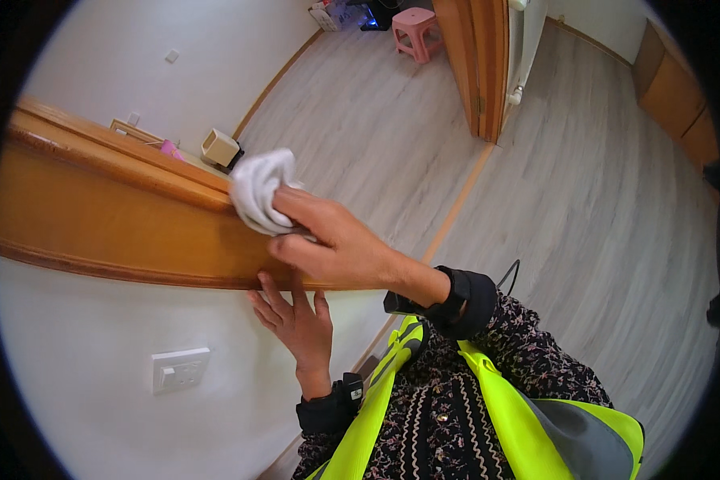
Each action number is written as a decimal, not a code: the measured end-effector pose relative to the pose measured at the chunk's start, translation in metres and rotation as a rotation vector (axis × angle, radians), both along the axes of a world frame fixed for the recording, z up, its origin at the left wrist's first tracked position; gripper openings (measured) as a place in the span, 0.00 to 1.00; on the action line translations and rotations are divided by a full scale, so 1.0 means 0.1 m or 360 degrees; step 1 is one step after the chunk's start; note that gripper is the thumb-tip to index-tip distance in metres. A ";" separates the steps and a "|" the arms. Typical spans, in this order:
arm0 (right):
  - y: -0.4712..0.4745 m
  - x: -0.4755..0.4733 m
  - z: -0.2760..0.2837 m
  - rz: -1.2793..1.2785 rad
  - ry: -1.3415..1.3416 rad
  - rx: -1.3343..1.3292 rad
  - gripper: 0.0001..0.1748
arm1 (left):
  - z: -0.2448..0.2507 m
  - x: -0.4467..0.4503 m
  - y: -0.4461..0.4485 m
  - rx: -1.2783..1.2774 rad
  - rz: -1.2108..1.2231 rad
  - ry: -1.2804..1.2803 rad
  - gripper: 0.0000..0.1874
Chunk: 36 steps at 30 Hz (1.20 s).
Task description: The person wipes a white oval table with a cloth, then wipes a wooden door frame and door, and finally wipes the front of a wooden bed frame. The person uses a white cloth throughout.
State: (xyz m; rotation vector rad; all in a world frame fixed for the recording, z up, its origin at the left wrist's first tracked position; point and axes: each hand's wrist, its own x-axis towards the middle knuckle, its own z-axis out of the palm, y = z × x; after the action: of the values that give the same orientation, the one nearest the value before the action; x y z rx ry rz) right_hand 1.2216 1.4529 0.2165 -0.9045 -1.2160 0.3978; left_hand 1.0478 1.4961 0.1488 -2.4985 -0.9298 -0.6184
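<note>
My right hand [342, 246] grips a bunched white cloth [261, 192] against the edge of a wooden door frame [114, 204], near the middle of the view. The cloth is slightly blurred, and part of it is hidden behind my fingers. Lower down, my left hand [300, 327] rests with spread fingers on the white wall [234, 348] and the lower edge of the wooden trim. It holds nothing. Black bands circle both my wrists.
A white wall switch and socket plate [181, 370] sits at the lower left. Beyond the doorway are a beige box-like object [219, 147] and a pink plastic stool [417, 33]. A wooden door [477, 66] stands at the top; wooden cabinets [675, 90] are at right.
</note>
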 end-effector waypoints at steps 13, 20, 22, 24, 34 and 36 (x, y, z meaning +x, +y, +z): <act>0.45 -0.09 -0.28 -0.0070 0.0292 0.0310 0.18 | -0.10 0.01 0.05 0.0006 -0.0037 0.0052 0.26; 0.44 0.22 -1.32 0.0057 0.0206 -0.0607 0.24 | -0.04 0.13 -0.03 0.0043 -0.0032 0.0115 0.34; 0.50 0.22 -1.90 -0.0042 0.0317 -0.0875 0.25 | 0.01 0.18 -0.08 0.0058 -0.0034 0.0139 0.33; 0.48 0.18 -2.54 -0.0123 0.0392 -0.1114 0.26 | 0.05 0.19 -0.13 -0.0013 -0.0059 0.0132 0.32; 0.46 -0.68 -3.66 -0.0862 0.1548 -0.1542 0.21 | -0.18 -0.03 -0.30 -0.0468 -0.0375 0.0102 0.25; 0.56 -0.78 -3.36 -0.0684 0.1667 -0.1583 0.19 | -0.25 -0.06 -0.31 -0.0564 -0.0368 0.0097 0.24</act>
State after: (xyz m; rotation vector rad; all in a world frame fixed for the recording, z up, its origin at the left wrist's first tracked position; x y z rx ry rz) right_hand 1.1438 1.5093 -0.1193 -1.4638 0.2243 0.9935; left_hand 1.0418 1.4655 0.1233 -2.9529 -0.7911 -0.4762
